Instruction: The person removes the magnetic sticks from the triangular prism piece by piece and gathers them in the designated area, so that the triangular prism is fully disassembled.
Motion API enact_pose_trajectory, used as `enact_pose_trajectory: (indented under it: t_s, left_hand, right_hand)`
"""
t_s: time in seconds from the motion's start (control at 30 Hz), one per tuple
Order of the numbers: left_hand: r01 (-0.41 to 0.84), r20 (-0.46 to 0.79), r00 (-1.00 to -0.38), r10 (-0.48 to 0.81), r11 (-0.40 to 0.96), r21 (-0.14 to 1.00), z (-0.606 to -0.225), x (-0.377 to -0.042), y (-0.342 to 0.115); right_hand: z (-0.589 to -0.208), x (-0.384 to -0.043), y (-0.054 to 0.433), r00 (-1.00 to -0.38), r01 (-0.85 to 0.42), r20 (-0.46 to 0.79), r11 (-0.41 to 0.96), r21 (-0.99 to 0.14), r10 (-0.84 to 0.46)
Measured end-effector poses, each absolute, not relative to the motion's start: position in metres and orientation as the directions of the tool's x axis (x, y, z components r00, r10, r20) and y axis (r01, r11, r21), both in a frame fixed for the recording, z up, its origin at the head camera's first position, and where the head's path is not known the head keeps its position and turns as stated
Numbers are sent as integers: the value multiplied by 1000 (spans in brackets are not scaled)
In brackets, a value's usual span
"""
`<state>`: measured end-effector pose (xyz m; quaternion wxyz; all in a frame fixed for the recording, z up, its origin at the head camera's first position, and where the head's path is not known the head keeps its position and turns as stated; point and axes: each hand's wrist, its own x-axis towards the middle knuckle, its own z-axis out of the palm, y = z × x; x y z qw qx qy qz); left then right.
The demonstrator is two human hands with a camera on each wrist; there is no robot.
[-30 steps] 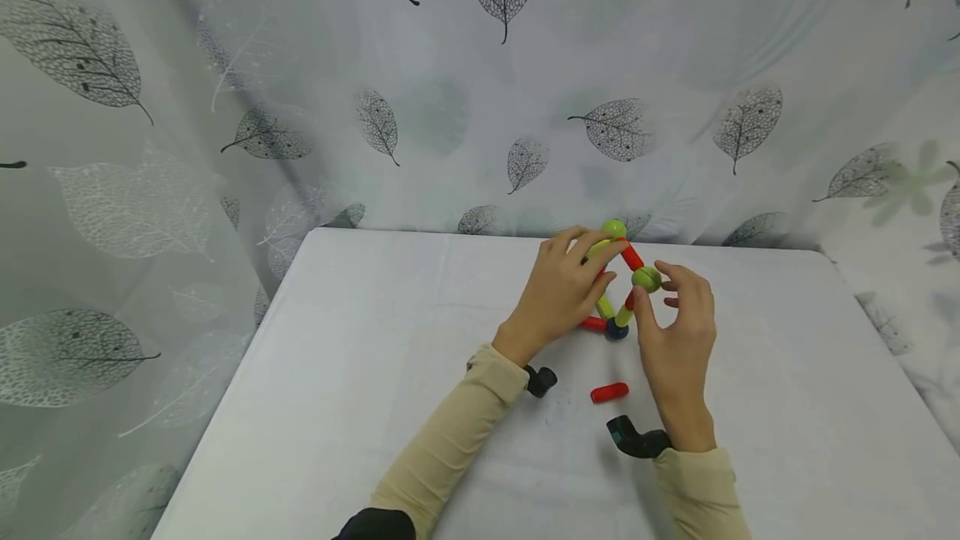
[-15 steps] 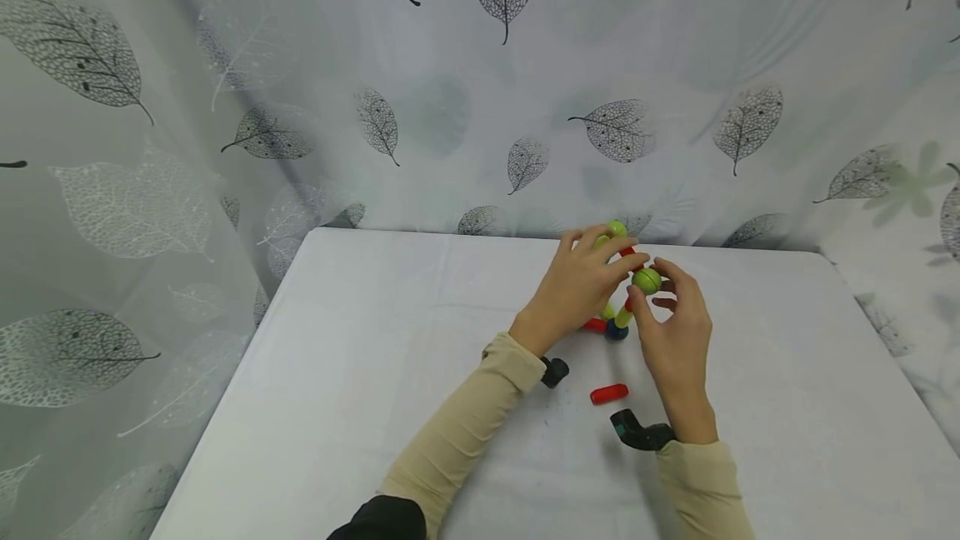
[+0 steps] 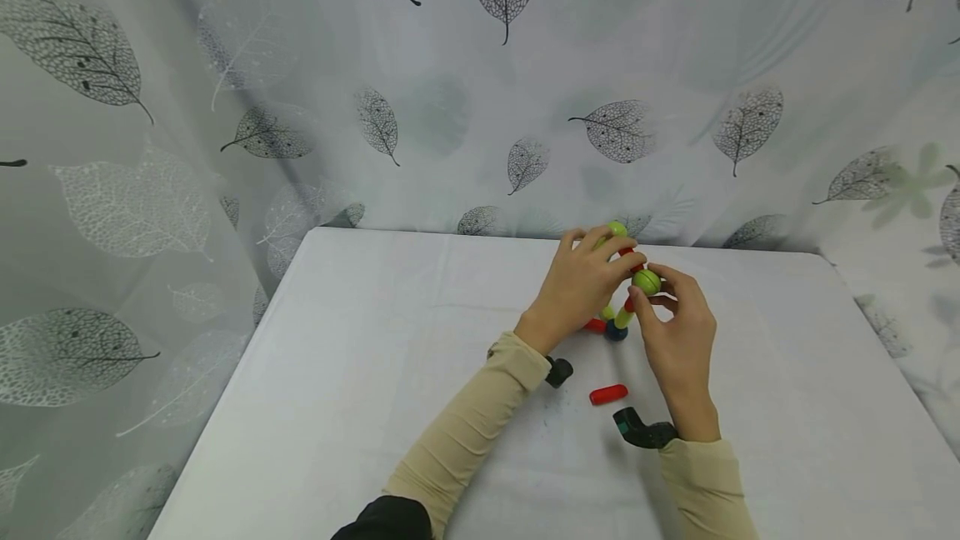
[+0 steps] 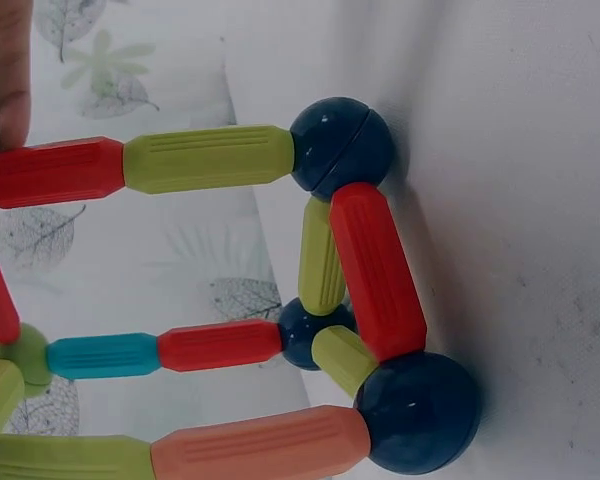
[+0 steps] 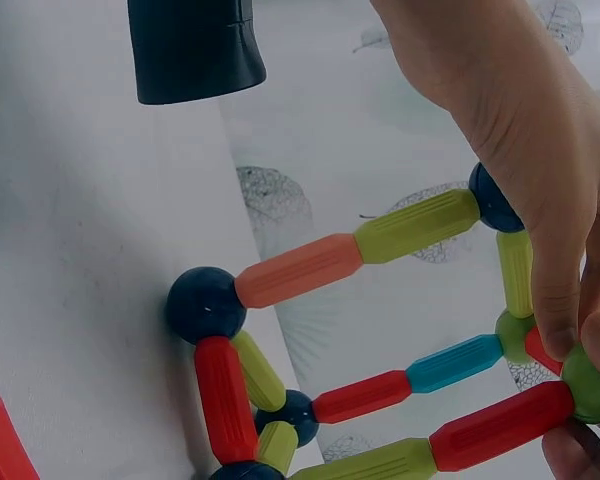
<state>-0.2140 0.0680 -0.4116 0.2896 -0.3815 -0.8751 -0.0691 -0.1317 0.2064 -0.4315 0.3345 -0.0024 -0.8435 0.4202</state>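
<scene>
Lying on white table point(image 3: 337, 357): red rod point(image 3: 608, 394); left hand point(image 3: 576, 290) partly hides frame point(image 4: 220, 345).

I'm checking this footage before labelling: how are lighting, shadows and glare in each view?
Head: bright, fairly even light, faint shadow near the black device at the right wrist; left wrist: dimmer, greyish, small glints on the glossy navy balls; right wrist: also dim, soft shadowing on the white tabletop.
</scene>
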Motion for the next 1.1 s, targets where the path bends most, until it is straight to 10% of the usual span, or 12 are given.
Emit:
enact_pose_trajectory:
  t_s: [1.1]
  left_hand:
    - [686,644,-487,590,715,-136,-418,-212,73]
  right_hand:
    - [-429,-131,210,-775,-283,569,656,-700,273]
